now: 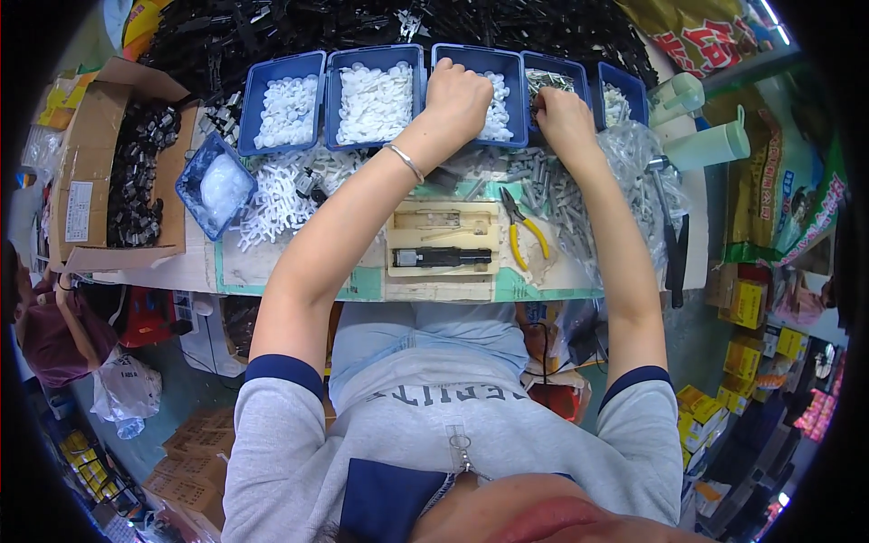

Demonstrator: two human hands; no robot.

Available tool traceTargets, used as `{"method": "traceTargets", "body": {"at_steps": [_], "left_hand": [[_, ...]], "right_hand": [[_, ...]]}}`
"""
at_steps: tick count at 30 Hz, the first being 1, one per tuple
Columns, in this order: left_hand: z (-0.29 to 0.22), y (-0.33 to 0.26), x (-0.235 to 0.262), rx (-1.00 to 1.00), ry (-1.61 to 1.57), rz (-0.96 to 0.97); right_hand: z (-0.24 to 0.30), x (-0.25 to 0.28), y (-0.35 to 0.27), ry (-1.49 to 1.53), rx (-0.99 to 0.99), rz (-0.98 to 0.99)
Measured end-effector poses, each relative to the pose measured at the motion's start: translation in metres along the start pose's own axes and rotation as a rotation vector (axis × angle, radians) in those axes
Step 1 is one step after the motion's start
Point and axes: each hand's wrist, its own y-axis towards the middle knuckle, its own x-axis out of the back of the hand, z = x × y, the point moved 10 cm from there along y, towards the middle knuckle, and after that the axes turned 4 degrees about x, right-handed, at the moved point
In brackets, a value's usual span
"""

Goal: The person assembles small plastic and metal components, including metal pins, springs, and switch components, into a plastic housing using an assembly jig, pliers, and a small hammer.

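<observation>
My left hand (457, 98) reaches into the third blue bin (480, 60), its fingers curled down among small white plastic parts; whether it grips any is hidden. A thin silver bracelet (405, 161) circles that wrist. My right hand (563, 119) rests at the edge of the fourth blue bin (554, 65), fingers bent over grey metal pieces. Below both hands a wooden jig (442, 238) holds a long black part (442, 258). Yellow-handled pliers (522, 226) lie just right of the jig.
More blue bins (288, 100) of white parts line the bench back, one tilted bin (213, 185) at left. White cross-shaped pieces (276, 195) and grey metal pins (552, 195) are scattered. A cardboard box (95, 172) of black parts stands left; pale green jugs (711, 140) right.
</observation>
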Motion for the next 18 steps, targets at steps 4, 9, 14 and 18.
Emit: {"method": "traceTargets", "body": {"at_steps": [4,9,14,18], "left_hand": [[0.007,0.001,0.003,-0.007,-0.088,0.005],[0.026,-0.021,0.043,0.096,-0.454,-0.288],[0.040,-0.057,0.058,0.292,-0.916,-0.270],[0.032,-0.099,0.036,0.534,-1.649,-0.021]], "right_hand": [[-0.013,0.003,0.002,0.165,-0.028,-0.028],[-0.018,0.018,0.001,0.158,0.018,-0.166],[-0.015,0.043,0.000,0.432,-0.161,-0.246],[0.034,0.059,-0.030,1.104,-0.207,-0.193]]}}
